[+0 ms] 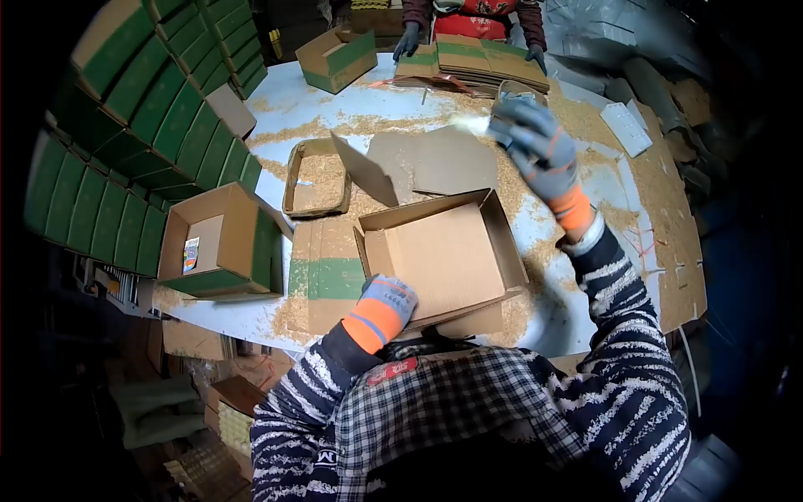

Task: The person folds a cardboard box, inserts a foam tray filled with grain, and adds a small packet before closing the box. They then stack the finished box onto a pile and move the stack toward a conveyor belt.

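An open cardboard box (pixel 443 259) with a bare bottom lies in front of me. My left hand (pixel 390 299), in a grey and orange glove, is at its near left corner, fingers closed against the box edge. My right hand (pixel 539 159), gloved alike, is raised beyond the box's right side, blurred, near a small round container (pixel 520 90); whether it holds anything is hard to make out. Flat cardboard pieces (pixel 456 163) lie beyond the box. To their left is a shallow tray (pixel 318 177) of shavings.
An open box (pixel 222 243) stands at the left, beside tall stacks of green-and-brown boxes (pixel 159 100). Another box (pixel 337 60) is at the far edge. Across the table (pixel 284 109), a person's gloved hands (pixel 407 42) touch a stack of flattened cardboard (pixel 481 63). A white block (pixel 626 130) lies right.
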Available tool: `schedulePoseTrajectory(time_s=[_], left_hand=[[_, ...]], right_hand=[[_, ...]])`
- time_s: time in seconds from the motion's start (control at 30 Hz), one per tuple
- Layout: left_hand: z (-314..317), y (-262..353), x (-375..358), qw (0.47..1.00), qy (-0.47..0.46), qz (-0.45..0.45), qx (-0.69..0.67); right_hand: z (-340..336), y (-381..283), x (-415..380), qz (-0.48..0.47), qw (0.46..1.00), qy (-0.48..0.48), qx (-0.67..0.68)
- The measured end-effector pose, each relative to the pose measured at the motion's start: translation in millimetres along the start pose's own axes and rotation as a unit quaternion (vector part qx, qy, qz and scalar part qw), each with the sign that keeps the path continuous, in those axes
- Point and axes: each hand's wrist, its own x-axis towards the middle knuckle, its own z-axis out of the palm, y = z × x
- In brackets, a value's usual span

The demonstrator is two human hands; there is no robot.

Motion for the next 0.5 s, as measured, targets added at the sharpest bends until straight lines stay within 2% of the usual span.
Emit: schedulePoseTrajectory(time_s=[0.03,0.07,0.1,0.13,0.17,0.23,0.27,0.3,0.33,0.37,0.43,0.47,0.5], left_hand=[[0.7,0.4,0.4,1.0,-0.004,-0.008,0.029],[-21.4,2.9,-8.1,0.998,-0.043,0.023,0.037],[-27.7,1.2,-13.2,0.998,0.003,0.057,0.009],[-28.9,-5.5,-21.0,0.994,0.049,0.093,-0.019],[-31.3,-12.5,-28.1,0.986,0.093,0.127,-0.051],[-47.8,-26.5,-48.3,0.934,0.191,0.14,-0.268],[-60.1,-35.7,-60.8,0.894,0.267,0.163,-0.321],[-42.8,-47.5,-68.1,0.821,0.34,0.079,-0.452],[-38.6,-47.2,-78.7,0.707,0.42,-0.02,-0.569],[-9.3,-57.5,-71.7,0.579,0.503,-0.037,-0.64],[55.9,-70.0,-55.4,0.48,0.446,-0.119,-0.746],[50.1,-49.1,-51.5,0.421,0.34,-0.18,-0.822],[81.8,-49.6,-36.1,0.722,0.359,-0.046,-0.59]], right_hand=[[-0.7,-27.9,-6.0,-0.033,0.997,-0.068,0.03],[8.9,-50.9,-21.3,-0.057,0.985,-0.158,0.045],[25.1,-66.6,-47.2,-0.08,0.964,-0.246,0.059],[48.6,-76.8,-88.8,-0.056,0.913,-0.404,0.022],[63.8,-80.2,-118.1,-0.032,0.833,-0.553,-0.014],[52.8,-73.6,-124.5,0.021,0.852,-0.516,0.084],[47.9,-64.7,-124.9,0.045,0.858,-0.495,0.132],[29.7,-57.4,-116.7,0.062,0.913,-0.373,0.155],[12.0,-51.8,-110.6,0.17,0.929,-0.264,0.198],[-1.2,-45.6,-110.3,0.275,0.92,-0.149,0.237],[14.5,-11.3,-156.6,0.391,0.883,-0.057,0.252],[33.7,6.6,-187.3,0.495,0.79,-0.127,0.338],[51.1,1.6,-203.9,0.545,0.696,-0.148,0.443]])
